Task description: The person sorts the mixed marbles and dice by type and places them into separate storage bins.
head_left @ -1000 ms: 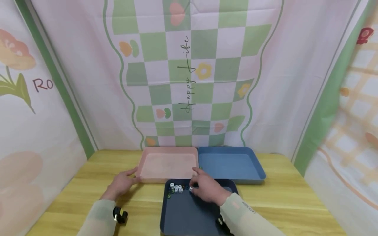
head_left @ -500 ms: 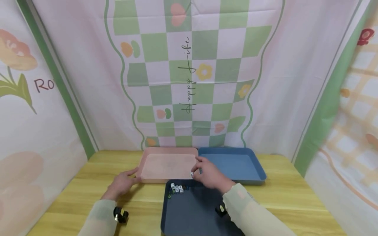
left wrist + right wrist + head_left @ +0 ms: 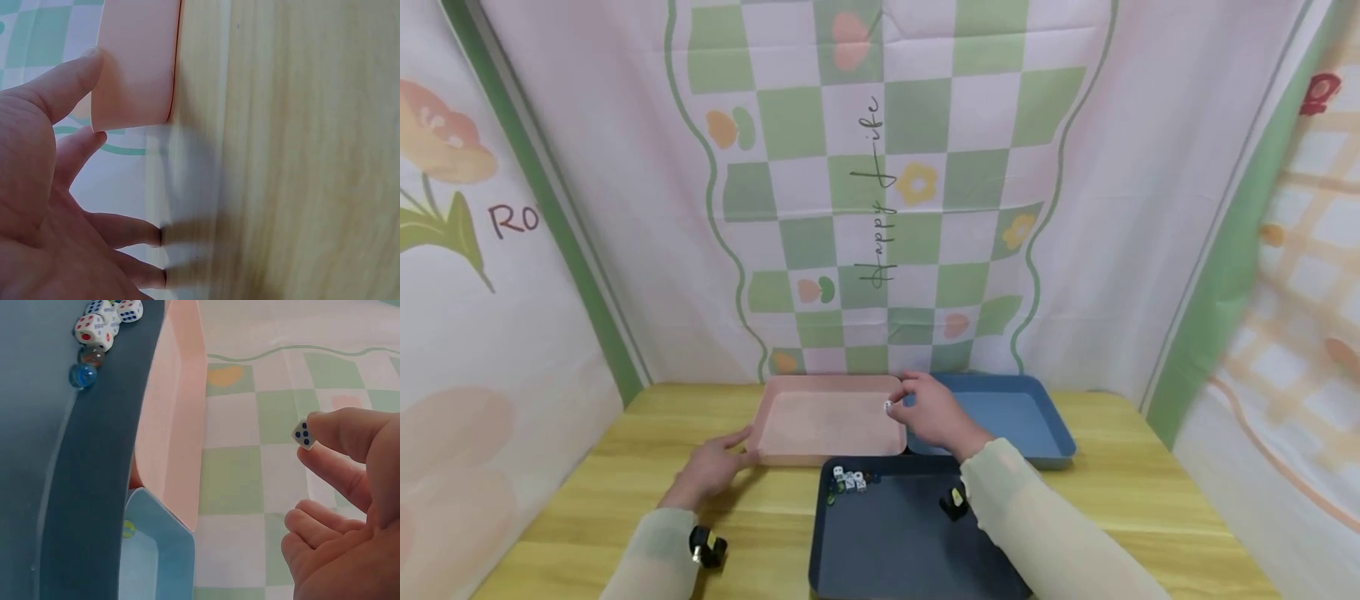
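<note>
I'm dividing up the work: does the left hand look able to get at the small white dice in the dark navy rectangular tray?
Probably yes: between the left hand, at the pink rectangular tray, and the white dice lie only wood-grain tabletop and the rim of the navy tray.

Backdrop reads "Happy Life" — left cloth, "RO".

The right grip hides part of the blue tray. It covers some sides of the white die too. Below that grip, a sleeve hides some of the dark tray. Down and left, the marbles seem too small to count. The left wrist view cuts off the left grip.
</note>
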Available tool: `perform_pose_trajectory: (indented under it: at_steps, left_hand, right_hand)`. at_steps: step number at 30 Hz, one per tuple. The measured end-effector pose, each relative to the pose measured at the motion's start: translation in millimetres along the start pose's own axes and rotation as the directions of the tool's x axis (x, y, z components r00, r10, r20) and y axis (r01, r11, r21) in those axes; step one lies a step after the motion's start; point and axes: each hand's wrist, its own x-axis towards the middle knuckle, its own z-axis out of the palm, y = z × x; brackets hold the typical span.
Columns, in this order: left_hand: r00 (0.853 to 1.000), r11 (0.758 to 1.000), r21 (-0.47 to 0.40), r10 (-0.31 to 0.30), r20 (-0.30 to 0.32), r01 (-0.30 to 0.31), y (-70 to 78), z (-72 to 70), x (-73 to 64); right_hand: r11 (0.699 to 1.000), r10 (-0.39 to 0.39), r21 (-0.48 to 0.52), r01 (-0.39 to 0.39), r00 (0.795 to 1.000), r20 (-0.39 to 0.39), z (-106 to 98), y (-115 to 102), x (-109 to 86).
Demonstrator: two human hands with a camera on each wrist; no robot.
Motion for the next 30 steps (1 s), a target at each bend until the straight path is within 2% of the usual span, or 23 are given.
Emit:
perform_pose_trajectory:
  at_steps: [5,13,18,24,30]
  left_hand:
    - [1.0,1.0,0.003,-0.011,0.002,0.011,-4.0,0.4,-1.7]
    - [1.0,0.999,0.032,0.019,-0.014,-0.018,-5.4,1.8,2.5]
    - [1.0,1.0,0.022,0.014,-0.017,-0.014,-4.3,2.0,3.5]
    - [1.0,1.0,0.009,0.005,-0.012,-0.005,-4.3,3.2,7.5]
    - [1.0,1.0,0.029,-0.006,-0.016,0.006,-2.9,1.7,3.9]
  right_hand:
    - [1.0,-0.016,-0.025,0.017,0.999,0.033,5.0,-1.7,8.7]
    - [0.997,-0.051,-0.055,0.052,0.998,0.029,9.6,2.5,18.6]
    - [0.997,-0.041,-0.067,0.043,0.999,0.025,13.9,6.5,24.2]
    - [0.999,-0.019,-0.041,0.018,0.999,-0.031,20.4,12.8,28.3]
    - [1.0,-0.018,-0.016,0.016,0.995,-0.095,23.0,16.1,27.8]
